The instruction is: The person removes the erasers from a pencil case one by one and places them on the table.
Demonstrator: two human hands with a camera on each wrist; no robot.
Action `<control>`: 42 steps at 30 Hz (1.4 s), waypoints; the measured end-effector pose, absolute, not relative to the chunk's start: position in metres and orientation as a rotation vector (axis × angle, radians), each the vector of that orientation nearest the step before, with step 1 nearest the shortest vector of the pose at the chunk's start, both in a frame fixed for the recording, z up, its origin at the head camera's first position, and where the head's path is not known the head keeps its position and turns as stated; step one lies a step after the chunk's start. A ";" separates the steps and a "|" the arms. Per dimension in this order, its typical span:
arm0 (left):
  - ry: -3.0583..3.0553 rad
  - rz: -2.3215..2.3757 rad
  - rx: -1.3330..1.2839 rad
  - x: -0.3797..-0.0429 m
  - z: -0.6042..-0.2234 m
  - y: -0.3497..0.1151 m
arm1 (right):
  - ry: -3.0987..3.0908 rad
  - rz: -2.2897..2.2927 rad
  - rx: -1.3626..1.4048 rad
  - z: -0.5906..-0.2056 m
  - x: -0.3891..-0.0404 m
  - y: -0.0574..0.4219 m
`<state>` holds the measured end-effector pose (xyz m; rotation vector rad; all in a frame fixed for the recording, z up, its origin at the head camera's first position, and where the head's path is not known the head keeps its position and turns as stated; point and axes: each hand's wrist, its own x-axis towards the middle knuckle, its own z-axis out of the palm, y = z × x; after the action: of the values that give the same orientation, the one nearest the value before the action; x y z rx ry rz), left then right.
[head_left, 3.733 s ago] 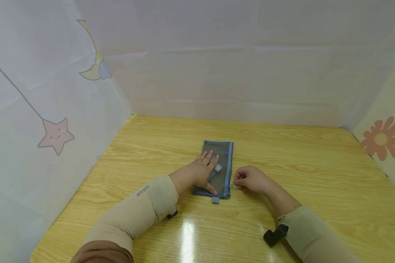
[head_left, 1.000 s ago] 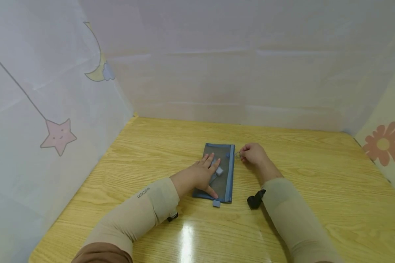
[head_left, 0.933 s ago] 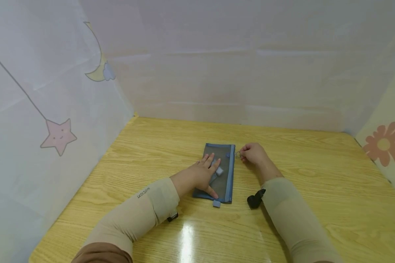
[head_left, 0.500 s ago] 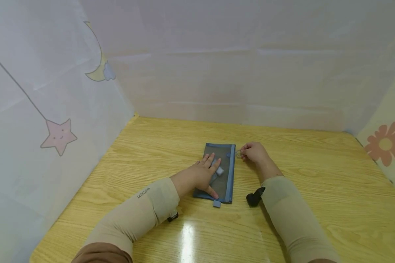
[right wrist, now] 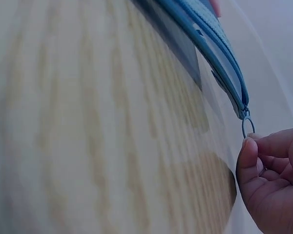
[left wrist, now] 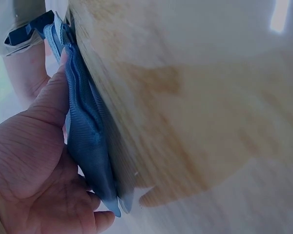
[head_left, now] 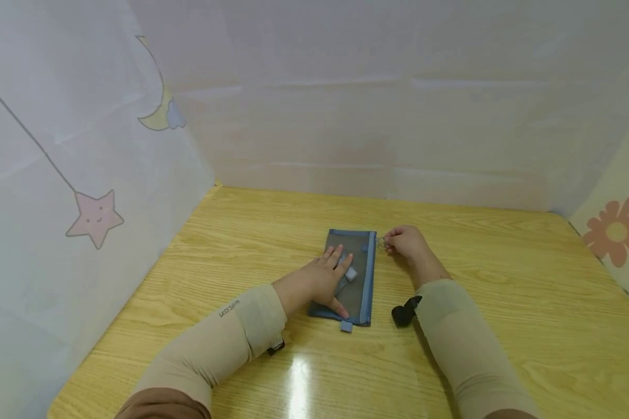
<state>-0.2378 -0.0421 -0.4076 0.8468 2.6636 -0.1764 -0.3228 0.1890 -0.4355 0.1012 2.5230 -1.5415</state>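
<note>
A blue-edged mesh zipper pouch [head_left: 357, 294] lies on the table with its zipper along the right side. My left hand [head_left: 325, 280] rests on it with fingers spread, partly hiding a small pale block-like item [head_left: 350, 273] that shows through the mesh. Past the pouch's far right corner, my right hand [head_left: 406, 241] pinches the ring pull [right wrist: 248, 126] of the zipper between thumb and forefinger. In the right wrist view the slider [right wrist: 245, 112] sits at the zipper's end, and the tape edges gape apart behind it. From the left wrist, the pouch's blue edge [left wrist: 83, 102] shows beside my thumb.
The wood-grain table [head_left: 230, 233] extends around the pouch. Pale printed sheets stand at its back and sides, with a pink star [head_left: 94, 218] on the left and an orange flower [head_left: 615, 231] on the right. A small fabric tab [head_left: 346, 327] sticks out from the pouch's near end.
Since the oldest frame, my right hand has drawn the ring pull along the zipper from the near corner to the far one. Over the last second both hands have stayed almost still.
</note>
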 end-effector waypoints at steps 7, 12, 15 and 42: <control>2.663 -0.169 0.842 -0.237 -0.407 -0.041 | 2.517 -1.558 0.127 -0.436 -0.325 0.190; 2.665 -0.173 0.834 -0.237 -0.406 -0.041 | 2.530 -1.552 0.133 -0.433 -0.325 0.189; 2.664 -0.167 0.831 -0.237 -0.406 -0.041 | 2.542 -1.561 0.147 -0.432 -0.326 0.188; 2.660 -0.170 0.860 -0.237 -0.408 -0.037 | 2.628 -1.507 0.174 -0.433 -0.329 0.194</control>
<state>-0.2374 -0.0374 -0.4083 0.8601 2.6597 -0.1695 -0.3287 0.1938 -0.4326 0.1738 2.6279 -1.5066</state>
